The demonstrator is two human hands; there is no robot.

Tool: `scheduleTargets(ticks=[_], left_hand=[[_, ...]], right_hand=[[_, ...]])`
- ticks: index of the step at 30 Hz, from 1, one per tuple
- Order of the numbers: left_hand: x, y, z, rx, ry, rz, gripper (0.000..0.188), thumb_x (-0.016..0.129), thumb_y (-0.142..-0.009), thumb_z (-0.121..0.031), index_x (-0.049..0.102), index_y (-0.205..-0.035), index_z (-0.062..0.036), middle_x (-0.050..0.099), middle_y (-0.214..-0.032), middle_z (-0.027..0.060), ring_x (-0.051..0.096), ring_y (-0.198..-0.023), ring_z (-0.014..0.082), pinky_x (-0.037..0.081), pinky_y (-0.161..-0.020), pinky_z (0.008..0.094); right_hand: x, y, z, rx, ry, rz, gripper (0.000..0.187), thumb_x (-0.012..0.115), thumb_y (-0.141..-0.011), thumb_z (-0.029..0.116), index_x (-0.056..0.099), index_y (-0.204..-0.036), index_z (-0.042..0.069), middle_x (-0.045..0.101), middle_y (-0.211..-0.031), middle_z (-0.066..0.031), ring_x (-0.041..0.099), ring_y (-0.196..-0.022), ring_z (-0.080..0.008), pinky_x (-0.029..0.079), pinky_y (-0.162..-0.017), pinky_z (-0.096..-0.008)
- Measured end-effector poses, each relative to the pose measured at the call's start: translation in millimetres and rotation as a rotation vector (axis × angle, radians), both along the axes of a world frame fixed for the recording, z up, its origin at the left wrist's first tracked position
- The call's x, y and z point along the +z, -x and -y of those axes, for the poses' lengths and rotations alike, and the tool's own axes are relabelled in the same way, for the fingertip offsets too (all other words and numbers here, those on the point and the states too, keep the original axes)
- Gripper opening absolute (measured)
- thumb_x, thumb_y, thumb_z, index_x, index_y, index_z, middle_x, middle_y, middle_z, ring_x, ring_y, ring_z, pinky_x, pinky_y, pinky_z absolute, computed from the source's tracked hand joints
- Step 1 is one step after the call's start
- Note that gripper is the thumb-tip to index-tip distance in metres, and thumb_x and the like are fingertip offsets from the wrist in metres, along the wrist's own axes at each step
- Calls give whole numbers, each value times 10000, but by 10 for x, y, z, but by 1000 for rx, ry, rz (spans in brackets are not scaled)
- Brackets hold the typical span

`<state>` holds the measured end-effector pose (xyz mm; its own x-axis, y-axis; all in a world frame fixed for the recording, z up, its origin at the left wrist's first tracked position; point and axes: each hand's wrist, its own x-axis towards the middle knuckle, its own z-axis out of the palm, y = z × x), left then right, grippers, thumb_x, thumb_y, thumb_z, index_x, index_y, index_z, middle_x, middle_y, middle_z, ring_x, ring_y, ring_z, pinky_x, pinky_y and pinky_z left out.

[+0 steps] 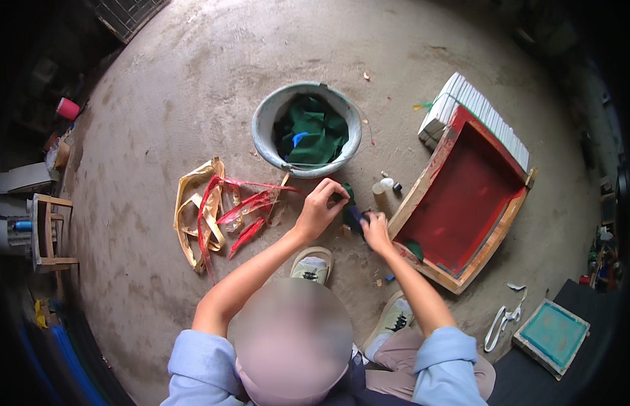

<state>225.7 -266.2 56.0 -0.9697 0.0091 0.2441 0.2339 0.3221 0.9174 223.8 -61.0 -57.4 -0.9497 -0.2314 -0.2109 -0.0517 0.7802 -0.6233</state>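
In front of me, just below the bucket, my left hand (320, 211) is closed, its fingertips pinching the edge of a dark green cloth (349, 197). My right hand (377, 233) is closed too, thumb and fingers on a small blue-purple piece (356, 214) at the cloth's lower end. Whether that piece is joined to the cloth I cannot tell. A grey bucket (264, 132) with a wire handle stands beyond my hands. Crumpled dark green cloth (315, 125) fills it, with a bright blue scrap (299, 139) on top.
Torn red and tan plastic strips (213, 210) lie at left. Small bottles (380, 189) stand close to my right hand. A wooden frame with a red mesh (464, 203) leans on stacked white slabs (481, 101). A teal-faced frame (552, 335) and a white cord (506, 317) lie lower right.
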Motion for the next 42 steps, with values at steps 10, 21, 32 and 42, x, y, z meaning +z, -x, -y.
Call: scheduleTargets(ticks=[10, 21, 32, 42], left_hand=[[473, 118, -553, -323, -135, -86, 358, 690, -754, 58, 634, -1097, -29, 592, -1116, 87, 618, -1007, 198, 530, -818, 304], [1333, -196, -950, -419, -69, -3, 339, 692, -867, -117, 586, -1183, -55, 491, -1184, 127, 661, -930, 208, 552, -792, 308], [379, 32, -1192, -147, 364, 47, 330, 703, -779, -126, 626, -1099, -108, 479, -1174, 184, 442, -1143, 394, 407, -985, 453], [-976, 673, -1500, 196, 390, 137, 731, 671, -746, 48, 363, -1397, -74, 426, -1261, 205, 417, -1191, 393, 364, -1034, 441]], right_hand=[[1705, 199, -464, 34, 688, 353, 413, 661, -916, 259, 586, -1236, 8, 627, -1150, -61, 548, -1096, -137, 415, -971, -301], [2943, -373, -1301, -57, 417, -32, 175, 691, -869, 191, 666, -925, 27, 642, -783, -10, 572, -697, -65, 456, -629, -245], [1989, -148, -1667, -21, 304, -364, 323, 774, -773, 226, 537, -789, 7, 521, -1121, -92, 582, -978, -207, 486, -864, -345], [845, 246, -1816, -440, 1080, 63, 163, 664, -873, 60, 503, -855, 64, 634, -960, -69, 617, -881, -109, 510, -800, -270]])
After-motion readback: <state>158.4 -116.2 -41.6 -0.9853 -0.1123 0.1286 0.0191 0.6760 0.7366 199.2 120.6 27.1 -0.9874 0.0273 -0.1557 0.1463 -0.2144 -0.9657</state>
